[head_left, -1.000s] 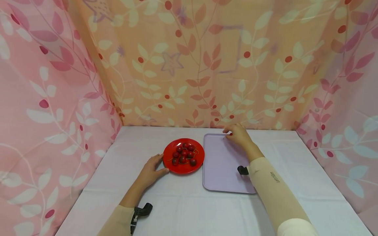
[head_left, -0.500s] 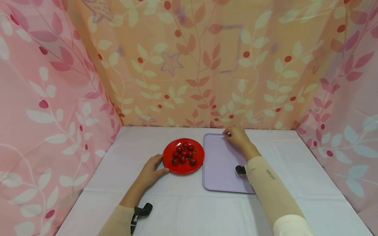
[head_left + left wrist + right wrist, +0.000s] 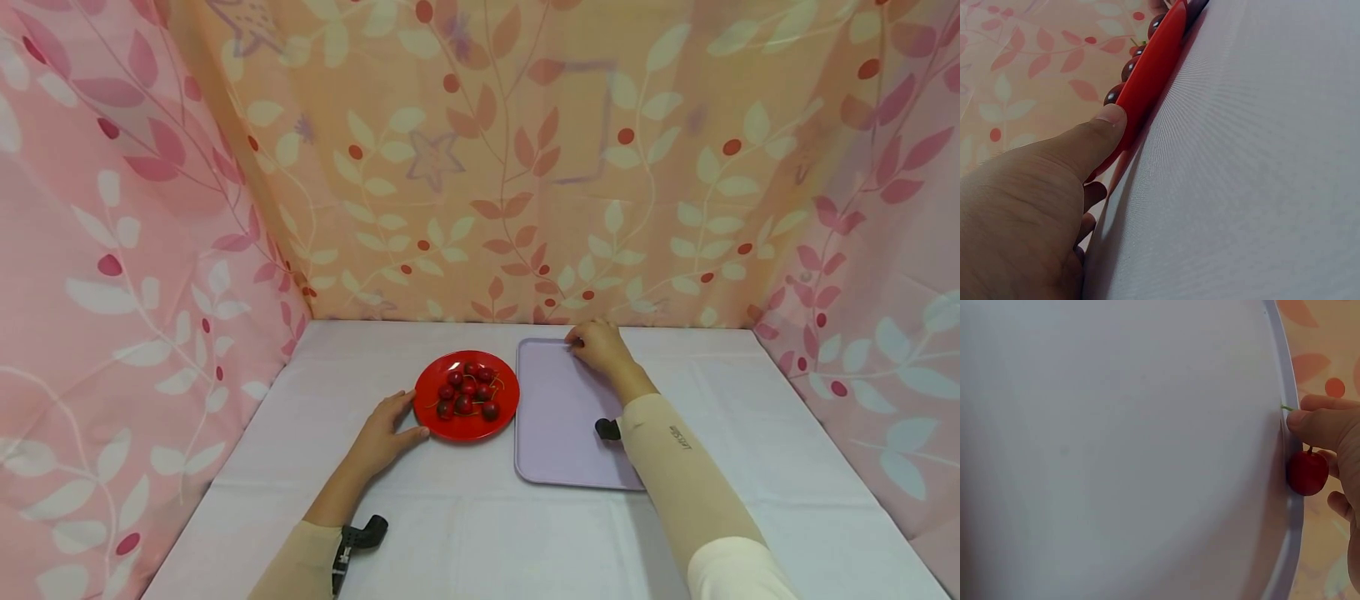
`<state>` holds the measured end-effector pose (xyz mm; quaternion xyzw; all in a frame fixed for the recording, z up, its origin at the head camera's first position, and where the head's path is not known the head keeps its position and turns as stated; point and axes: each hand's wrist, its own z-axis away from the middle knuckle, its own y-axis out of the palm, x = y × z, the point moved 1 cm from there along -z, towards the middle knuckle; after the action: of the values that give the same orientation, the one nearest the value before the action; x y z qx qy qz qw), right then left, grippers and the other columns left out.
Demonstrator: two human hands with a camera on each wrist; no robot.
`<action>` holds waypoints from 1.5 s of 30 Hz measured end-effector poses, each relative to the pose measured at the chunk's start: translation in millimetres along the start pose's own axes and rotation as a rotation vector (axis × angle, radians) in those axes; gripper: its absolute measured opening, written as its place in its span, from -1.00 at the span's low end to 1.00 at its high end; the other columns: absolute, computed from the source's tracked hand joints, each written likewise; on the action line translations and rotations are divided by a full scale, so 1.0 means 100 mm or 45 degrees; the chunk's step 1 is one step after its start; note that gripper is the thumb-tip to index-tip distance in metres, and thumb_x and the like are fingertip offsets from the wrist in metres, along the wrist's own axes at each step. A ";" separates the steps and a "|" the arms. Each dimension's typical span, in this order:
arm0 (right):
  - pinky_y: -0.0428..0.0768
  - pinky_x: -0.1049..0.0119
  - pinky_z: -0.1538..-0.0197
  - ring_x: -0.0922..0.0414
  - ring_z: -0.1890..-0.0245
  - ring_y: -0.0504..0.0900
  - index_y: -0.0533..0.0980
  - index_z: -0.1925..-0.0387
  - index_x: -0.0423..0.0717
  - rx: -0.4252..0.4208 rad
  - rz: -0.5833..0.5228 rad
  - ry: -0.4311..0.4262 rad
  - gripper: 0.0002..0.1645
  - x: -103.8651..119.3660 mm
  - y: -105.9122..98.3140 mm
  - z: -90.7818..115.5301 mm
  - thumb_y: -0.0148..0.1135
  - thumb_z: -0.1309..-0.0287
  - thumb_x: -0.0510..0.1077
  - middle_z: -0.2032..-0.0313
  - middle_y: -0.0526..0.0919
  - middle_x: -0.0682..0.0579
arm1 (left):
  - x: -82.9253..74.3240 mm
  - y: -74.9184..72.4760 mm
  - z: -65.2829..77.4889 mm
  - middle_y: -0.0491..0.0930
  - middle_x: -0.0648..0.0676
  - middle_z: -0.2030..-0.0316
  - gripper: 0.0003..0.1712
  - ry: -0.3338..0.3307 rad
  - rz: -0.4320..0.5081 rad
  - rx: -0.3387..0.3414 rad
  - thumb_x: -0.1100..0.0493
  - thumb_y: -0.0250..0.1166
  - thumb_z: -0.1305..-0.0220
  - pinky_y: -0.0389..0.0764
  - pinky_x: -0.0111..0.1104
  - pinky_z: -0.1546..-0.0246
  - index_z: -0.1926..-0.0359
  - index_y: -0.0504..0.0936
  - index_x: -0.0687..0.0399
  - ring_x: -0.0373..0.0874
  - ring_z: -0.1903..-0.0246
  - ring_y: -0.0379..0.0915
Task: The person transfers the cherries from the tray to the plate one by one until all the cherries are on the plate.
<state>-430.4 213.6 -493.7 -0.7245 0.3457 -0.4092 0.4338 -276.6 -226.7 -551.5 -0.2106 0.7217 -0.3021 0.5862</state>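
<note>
A red plate (image 3: 427,417) with several dark red cherries (image 3: 464,405) on it stands left of a pale lilac tray (image 3: 555,450). My left hand (image 3: 384,437) rests against the plate's left side, thumb and fingers spread along the rim. In the left wrist view the thumb (image 3: 1104,128) touches the plate's edge. Over the far edge of the tray, my right hand (image 3: 600,346) pinches a single cherry (image 3: 1308,472) by its green stem. That cherry hangs at the tray's rim in the right wrist view, below the thumb; the head view mostly hides it behind the fingers.
A white cloth (image 3: 450,533) covers the table. Patterned fabric walls stand at the back (image 3: 465,275), left (image 3: 150,417) and right (image 3: 862,358). The plate's right edge almost meets the tray's left edge.
My right hand and forearm have shifted slightly left at the tray's far edge, and the cherry has become hidden in the head view. My left hand and the plate stay still.
</note>
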 end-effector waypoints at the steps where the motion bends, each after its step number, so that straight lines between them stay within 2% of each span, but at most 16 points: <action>1: 0.27 -0.17 -0.30 -0.14 -0.06 0.54 0.76 0.18 -0.10 -0.001 0.001 -0.001 -0.79 0.00 0.00 0.00 0.48 -0.08 -0.26 0.11 0.79 -0.07 | 0.00 0.00 0.00 0.34 0.12 -0.49 -0.02 -0.003 0.004 -0.002 -0.19 0.49 -0.19 0.14 0.22 -0.48 -0.54 0.32 -0.05 0.17 -0.54 0.08; 12: 0.26 -0.15 -0.25 -0.13 0.00 0.57 0.75 0.26 -0.02 0.024 0.038 0.011 -0.89 0.02 0.01 0.00 0.47 -0.13 -0.20 0.17 0.79 -0.01 | -0.01 -0.01 0.01 0.32 0.10 -0.49 -0.03 -0.009 0.015 0.017 -0.19 0.49 -0.20 0.16 0.21 -0.48 -0.54 0.31 -0.07 0.17 -0.54 0.08; 19: 0.27 -0.15 -0.23 -0.14 0.01 0.59 0.76 0.24 -0.06 -0.036 -0.008 0.017 -0.85 0.06 -0.04 0.00 0.38 -0.13 -0.25 0.21 0.80 -0.02 | -0.02 -0.01 0.00 0.33 0.12 -0.49 -0.03 0.004 0.013 -0.002 -0.17 0.50 -0.19 0.13 0.22 -0.49 -0.54 0.32 -0.06 0.18 -0.54 0.08; 28: 0.33 -0.15 -0.18 -0.13 0.00 0.57 0.76 0.23 -0.07 -0.097 -0.008 0.057 -0.87 0.17 -0.15 0.10 0.45 -0.16 -0.19 0.24 0.81 -0.01 | -0.02 -0.01 0.01 0.32 0.15 -0.49 -0.05 -0.002 0.024 -0.003 -0.15 0.50 -0.19 0.10 0.23 -0.49 -0.53 0.33 -0.06 0.21 -0.54 0.07; 37: 0.33 -0.12 -0.16 -0.07 0.02 0.58 0.75 0.25 -0.01 -0.136 0.024 0.055 -0.90 0.22 -0.21 0.16 0.44 -0.19 -0.12 0.28 0.82 0.07 | -0.03 -0.02 0.02 0.32 0.15 -0.49 -0.04 -0.002 0.020 0.003 -0.15 0.50 -0.19 0.08 0.21 -0.51 -0.53 0.34 -0.03 0.20 -0.54 0.06; 45: 0.29 -0.10 -0.15 -0.05 0.05 0.55 0.74 0.31 0.00 -0.183 -0.029 0.063 -0.95 0.32 -0.29 0.25 0.42 -0.18 -0.13 0.34 0.81 0.11 | -0.05 -0.03 0.02 0.31 0.17 -0.49 -0.04 -0.004 0.024 0.012 -0.13 0.49 -0.21 0.09 0.23 -0.50 -0.54 0.31 0.00 0.21 -0.54 0.06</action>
<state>-389.7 205.8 -465.5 -0.7473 0.3767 -0.4061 0.3672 -273.6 -225.9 -546.5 -0.2017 0.7212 -0.2996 0.5911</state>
